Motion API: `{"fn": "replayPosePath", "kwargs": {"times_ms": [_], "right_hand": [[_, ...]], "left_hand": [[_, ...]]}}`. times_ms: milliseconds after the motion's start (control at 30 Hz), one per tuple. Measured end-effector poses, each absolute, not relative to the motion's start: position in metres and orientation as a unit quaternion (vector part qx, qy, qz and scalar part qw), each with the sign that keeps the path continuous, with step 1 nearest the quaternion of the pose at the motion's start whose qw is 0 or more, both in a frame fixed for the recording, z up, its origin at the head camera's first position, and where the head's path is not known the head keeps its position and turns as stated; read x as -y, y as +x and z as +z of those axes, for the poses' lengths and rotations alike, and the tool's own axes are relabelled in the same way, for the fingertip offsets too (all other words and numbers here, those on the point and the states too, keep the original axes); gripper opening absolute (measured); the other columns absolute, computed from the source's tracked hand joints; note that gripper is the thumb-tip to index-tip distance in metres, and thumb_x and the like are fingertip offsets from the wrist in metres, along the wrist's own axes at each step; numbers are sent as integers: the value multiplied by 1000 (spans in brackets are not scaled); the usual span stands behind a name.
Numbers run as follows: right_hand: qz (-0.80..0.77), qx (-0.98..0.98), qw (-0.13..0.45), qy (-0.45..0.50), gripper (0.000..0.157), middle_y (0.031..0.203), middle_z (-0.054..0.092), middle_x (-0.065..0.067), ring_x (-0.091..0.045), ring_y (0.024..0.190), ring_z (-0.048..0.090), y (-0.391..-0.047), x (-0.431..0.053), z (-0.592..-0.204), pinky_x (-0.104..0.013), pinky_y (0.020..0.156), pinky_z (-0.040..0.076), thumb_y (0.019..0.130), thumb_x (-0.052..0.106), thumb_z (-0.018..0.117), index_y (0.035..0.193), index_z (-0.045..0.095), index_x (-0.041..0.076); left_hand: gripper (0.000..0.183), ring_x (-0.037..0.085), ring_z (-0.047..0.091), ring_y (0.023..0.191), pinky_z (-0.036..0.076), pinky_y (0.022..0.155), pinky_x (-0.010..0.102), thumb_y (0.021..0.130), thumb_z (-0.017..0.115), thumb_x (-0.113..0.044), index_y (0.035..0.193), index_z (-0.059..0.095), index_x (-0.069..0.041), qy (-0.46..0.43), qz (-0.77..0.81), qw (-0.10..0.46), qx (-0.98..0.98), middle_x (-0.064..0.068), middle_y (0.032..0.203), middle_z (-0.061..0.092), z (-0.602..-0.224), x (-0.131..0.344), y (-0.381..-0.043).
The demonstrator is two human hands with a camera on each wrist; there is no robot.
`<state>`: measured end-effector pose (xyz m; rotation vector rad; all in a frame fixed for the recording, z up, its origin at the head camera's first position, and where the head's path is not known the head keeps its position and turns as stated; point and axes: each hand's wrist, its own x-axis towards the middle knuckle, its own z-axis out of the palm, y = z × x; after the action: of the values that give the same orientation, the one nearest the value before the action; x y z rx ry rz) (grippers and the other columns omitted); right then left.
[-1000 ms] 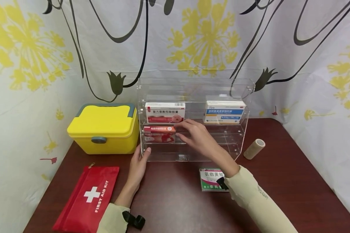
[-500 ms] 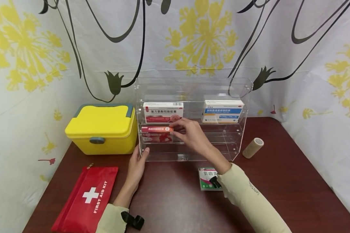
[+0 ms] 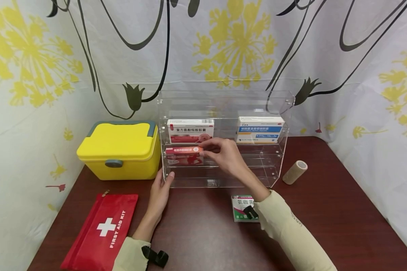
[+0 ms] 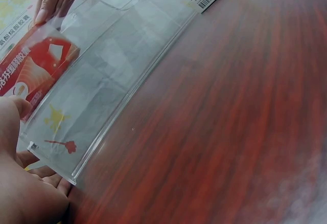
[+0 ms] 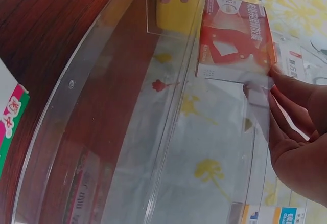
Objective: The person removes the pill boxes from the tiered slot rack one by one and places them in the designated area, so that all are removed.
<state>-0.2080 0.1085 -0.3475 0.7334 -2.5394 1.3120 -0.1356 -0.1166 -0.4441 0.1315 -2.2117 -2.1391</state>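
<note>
A red medicine box [image 3: 184,156] stands in the left part of a middle tier of a clear acrylic rack [image 3: 190,183]. My right hand [image 3: 226,155] pinches the box at its right end, thumb in front and fingers at the top edge. In the right wrist view the thumb and fingertips meet the corner of the red box [image 5: 237,40]. My left hand [image 3: 158,197] grips the rack's lower left side panel; in the left wrist view its thumb [image 4: 18,106] lies on one side of the panel and the other fingers on the opposite side.
One tier up stand a white-and-red box [image 3: 191,131] and a white-and-blue box [image 3: 260,130]. A green-and-white box [image 3: 242,210] lies in front of the rack. Around it are a yellow case [image 3: 122,150], a red first aid pouch [image 3: 102,229] and a beige roll [image 3: 294,173].
My right hand has moved slightly left, and its fingers have closed on the red box's right end. The box's top face shows a little broader. My left hand stays on the rack.
</note>
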Motion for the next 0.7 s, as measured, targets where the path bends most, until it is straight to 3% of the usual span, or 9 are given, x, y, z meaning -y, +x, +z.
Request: {"fn": "replayPosePath", "kwargs": {"times_ms": [267, 700], "right_hand": [[465, 833, 128, 271, 18, 103, 72, 1, -9, 80, 68, -206, -118, -332, -26, 68, 55, 86, 13, 77, 103, 76, 10], [471, 796, 196, 324, 17, 98, 72, -1, -13, 80, 69, -192, -130, -284, -25, 69, 56, 86, 10, 76, 103, 76, 7]], "left_hand": [[57, 22, 40, 134, 32, 110, 44, 102, 55, -30, 151, 34, -10, 35, -696, 27, 717, 10, 148, 42, -444, 116, -136], [56, 20, 43, 130, 33, 108, 42, 101, 55, -32, 151, 37, -14, 31, -697, 27, 716, 8, 144, 46, -450, 118, -138]]}}
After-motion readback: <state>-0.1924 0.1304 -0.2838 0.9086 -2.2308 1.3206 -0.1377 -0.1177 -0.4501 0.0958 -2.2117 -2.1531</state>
